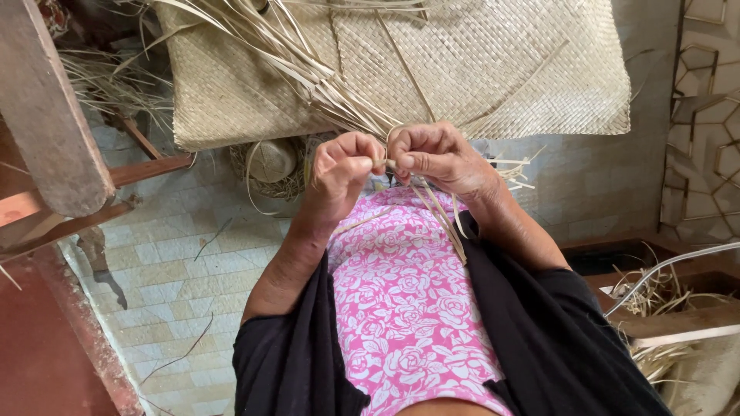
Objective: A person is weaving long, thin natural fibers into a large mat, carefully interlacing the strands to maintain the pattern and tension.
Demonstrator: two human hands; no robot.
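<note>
My left hand (pixel 339 173) and my right hand (pixel 438 158) are closed side by side above my lap, both pinching thin pale straw strips (pixel 441 216). The strips hang down from my fingers over my pink flowered dress (pixel 401 300). More loose strips (pixel 324 77) fan up from my hands to a large woven straw mat (pixel 493 62) that lies on the floor just beyond them. The ends of the strips inside my fists are hidden.
A small round woven piece (pixel 271 163) lies under the mat's near edge on the tiled floor (pixel 169 270). Wooden furniture legs (pixel 46 115) stand at the left. A wooden ledge with straw scraps (pixel 671 308) is at the right.
</note>
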